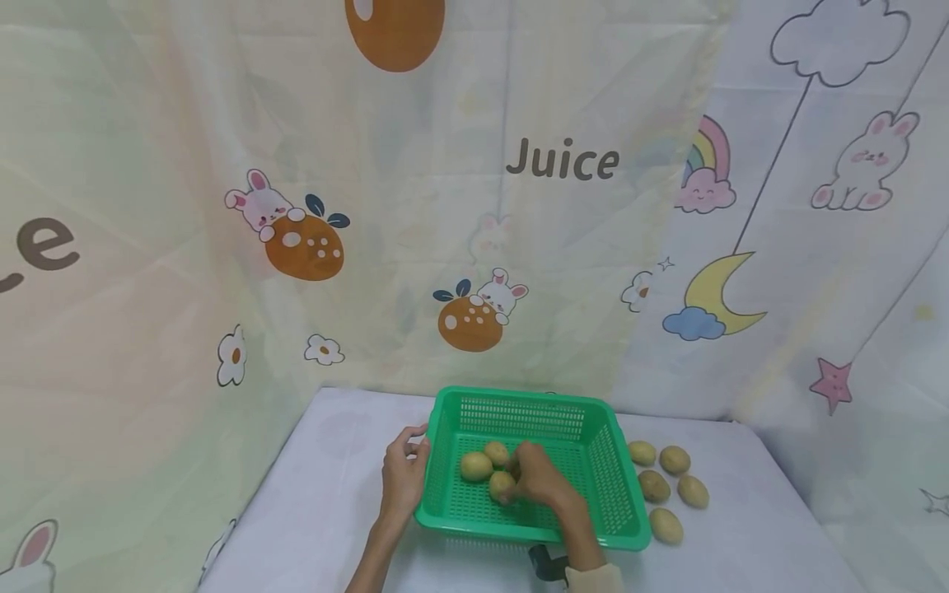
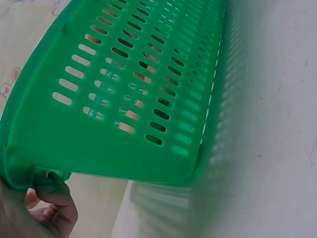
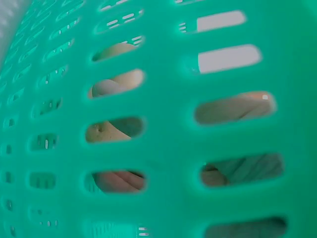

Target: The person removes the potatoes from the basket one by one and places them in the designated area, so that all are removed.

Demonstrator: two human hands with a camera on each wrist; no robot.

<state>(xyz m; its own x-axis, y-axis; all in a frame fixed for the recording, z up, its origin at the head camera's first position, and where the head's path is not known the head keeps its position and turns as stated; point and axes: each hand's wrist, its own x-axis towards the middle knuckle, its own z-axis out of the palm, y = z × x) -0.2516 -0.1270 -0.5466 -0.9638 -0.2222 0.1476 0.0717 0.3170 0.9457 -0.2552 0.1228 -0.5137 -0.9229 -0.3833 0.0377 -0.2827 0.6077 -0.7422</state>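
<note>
A green plastic basket (image 1: 534,531) with slotted walls stands on the table. My left hand (image 1: 404,473) grips its left rim, and the left wrist view shows the curled fingers (image 2: 59,203) under the rim's corner. Inside the basket, my right hand (image 1: 541,476) holds a potato (image 1: 501,484) low over the floor, its fingers partly covering it. Two more potatoes lie right beside it, a larger one (image 1: 476,466) and a smaller one (image 1: 497,452). In the right wrist view the basket wall (image 3: 166,148) hides most of the hand, with bits of skin and potato showing through the slots.
Several potatoes lie loose on the white tabletop to the right of the basket, the nearest potato (image 1: 666,525) close to its front right corner. A printed curtain (image 1: 400,313) hangs behind the table. A black strap-like piece (image 1: 549,564) sits at my right wrist.
</note>
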